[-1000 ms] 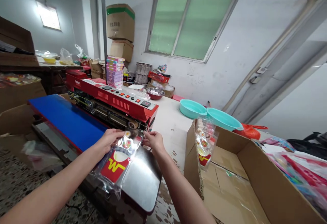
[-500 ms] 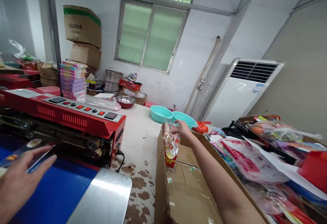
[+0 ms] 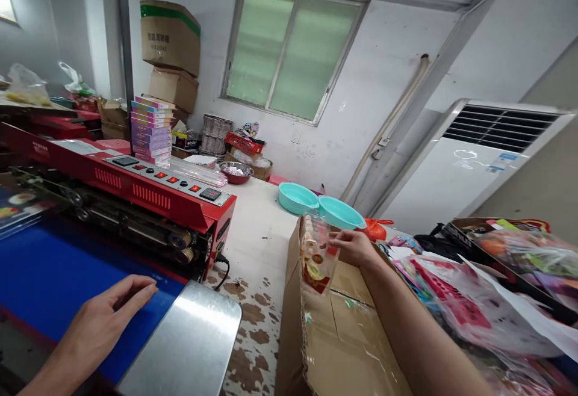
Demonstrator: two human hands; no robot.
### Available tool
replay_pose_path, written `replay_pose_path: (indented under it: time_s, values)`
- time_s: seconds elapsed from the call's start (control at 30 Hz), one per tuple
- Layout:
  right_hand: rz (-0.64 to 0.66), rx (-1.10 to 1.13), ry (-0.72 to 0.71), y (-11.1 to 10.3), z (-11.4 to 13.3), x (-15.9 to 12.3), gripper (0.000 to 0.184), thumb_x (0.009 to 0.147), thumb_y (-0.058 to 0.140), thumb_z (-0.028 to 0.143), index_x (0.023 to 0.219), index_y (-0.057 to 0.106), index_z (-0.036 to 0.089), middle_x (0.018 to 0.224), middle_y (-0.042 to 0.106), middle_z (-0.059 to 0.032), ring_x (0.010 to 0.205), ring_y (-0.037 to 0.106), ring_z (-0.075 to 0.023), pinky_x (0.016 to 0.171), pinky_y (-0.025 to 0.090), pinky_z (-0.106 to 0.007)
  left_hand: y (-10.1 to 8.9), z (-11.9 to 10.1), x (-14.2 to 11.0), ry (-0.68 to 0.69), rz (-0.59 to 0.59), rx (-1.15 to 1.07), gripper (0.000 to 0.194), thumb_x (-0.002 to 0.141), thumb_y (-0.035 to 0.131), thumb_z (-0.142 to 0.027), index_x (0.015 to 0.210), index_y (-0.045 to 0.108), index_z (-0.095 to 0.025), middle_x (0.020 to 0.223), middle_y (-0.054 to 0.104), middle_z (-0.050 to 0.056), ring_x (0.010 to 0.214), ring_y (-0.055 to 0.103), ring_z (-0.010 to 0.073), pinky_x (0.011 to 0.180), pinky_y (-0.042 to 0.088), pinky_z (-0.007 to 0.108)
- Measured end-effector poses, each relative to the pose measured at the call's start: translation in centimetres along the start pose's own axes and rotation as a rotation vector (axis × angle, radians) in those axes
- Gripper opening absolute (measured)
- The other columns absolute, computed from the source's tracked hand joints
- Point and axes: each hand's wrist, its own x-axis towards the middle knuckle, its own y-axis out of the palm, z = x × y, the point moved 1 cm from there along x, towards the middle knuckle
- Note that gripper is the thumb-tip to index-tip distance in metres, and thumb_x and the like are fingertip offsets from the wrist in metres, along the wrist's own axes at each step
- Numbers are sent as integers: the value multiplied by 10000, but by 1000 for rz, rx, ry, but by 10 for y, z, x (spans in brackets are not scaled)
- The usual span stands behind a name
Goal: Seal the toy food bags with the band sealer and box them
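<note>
Over the blue conveyor belt hovers my left hand, its fingers curved and a gap showing between thumb and fingertips; nothing is visible in it. Flat printed packs lie on the belt at the far left, by the machine's rollers. My right hand reaches into a long cardboard box and pinches the right edge of a clear packet with a red and yellow print. That packet stands tilted at the box's far left corner, with pale round items along its top.
The red machine with a row of switches borders the belt. A metal plate ends it on the right. Turquoise basins stand beyond the box. Piled plastic bags and papers lie on the right.
My left hand has come away from a pack on the belt and now holds nothing. My right hand has moved lower beside the clear packet, which leans more. The view has shifted left.
</note>
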Motion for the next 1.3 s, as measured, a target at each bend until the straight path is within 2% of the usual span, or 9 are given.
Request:
replay_pose_path:
  time_s: [0.27, 0.33, 0.43, 0.53, 0.63, 0.7, 0.8, 0.97, 1.3]
  values:
    - [-430, 315, -195, -69, 137, -75, 334, 578, 801, 436, 778, 725, 179, 776, 719, -69, 691, 650, -184, 678, 544, -321, 20, -74, -19, 116, 202, -257, 443, 778, 544, -585, 1063, 575, -248, 1062, 640, 22, 1026, 559, 213, 850, 421, 267]
    - [-431, 463, -207, -55, 161, -91, 314, 570, 819, 400, 757, 715, 170, 725, 709, -64, 646, 644, -177, 634, 550, -314, 26, -93, -25, 199, 251, -355, 517, 763, 593, -552, 1190, 514, -270, 1201, 584, 40, 1113, 521, 221, 913, 412, 294]
    - [-243, 723, -162, 5, 174, -108, 290, 574, 823, 392, 691, 688, 165, 706, 697, -59, 626, 634, -168, 611, 543, -308, 33, -108, -38, 237, 430, -606, 710, 676, 716, -483, 1291, 427, -274, 1323, 504, 70, 1194, 474, 248, 942, 422, 320]
    - [-51, 845, -62, 73, 167, -122, 276, 622, 793, 416, 647, 663, 173, 784, 702, -66, 742, 647, -187, 673, 529, -315, 33, -98, -52, 18, 607, -839, 585, 666, 748, -409, 1151, 522, -175, 1140, 623, 127, 1014, 596, 252, 836, 488, 323]
    - [116, 755, -75, 113, 156, -129, 282, 662, 766, 421, 605, 647, 172, 1057, 670, -87, 1033, 588, -231, 821, 484, -327, 19, -69, -63, -141, 567, -865, 433, 689, 746, -335, 1024, 563, -132, 959, 681, 113, 860, 639, 212, 769, 507, 299]
    - [239, 665, -132, 122, 153, -128, 278, 728, 709, 439, 666, 677, 170, 1099, 651, -92, 1053, 566, -215, 845, 460, -310, 6, -48, -70, -167, 569, -836, 420, 693, 746, -306, 1034, 568, -136, 952, 686, 101, 849, 641, 201, 762, 508, 289]
    - [457, 704, -114, 128, 157, -123, 319, 807, 611, 468, 914, 680, 176, 904, 689, -79, 741, 613, -140, 633, 468, -255, -10, -29, -77, -178, 646, -762, 396, 702, 739, -295, 1030, 585, -135, 995, 684, 105, 849, 644, 201, 747, 509, 278]
    - [823, 610, -69, 145, 170, -125, 335, 658, 768, 389, 892, 677, 166, 728, 670, -21, 523, 537, -87, 425, 338, -192, -21, -22, -79, -209, 690, -710, 363, 708, 730, -298, 1000, 592, -131, 1000, 687, 107, 852, 649, 210, 732, 508, 277]
    - [760, 729, -61, 169, 172, -132, 373, 620, 798, 354, 914, 649, 179, 822, 678, -21, 698, 640, -165, 678, 535, -320, -15, -22, -74, -227, 701, -670, 360, 723, 709, -332, 997, 565, -148, 999, 679, 99, 879, 640, 224, 770, 502, 319]
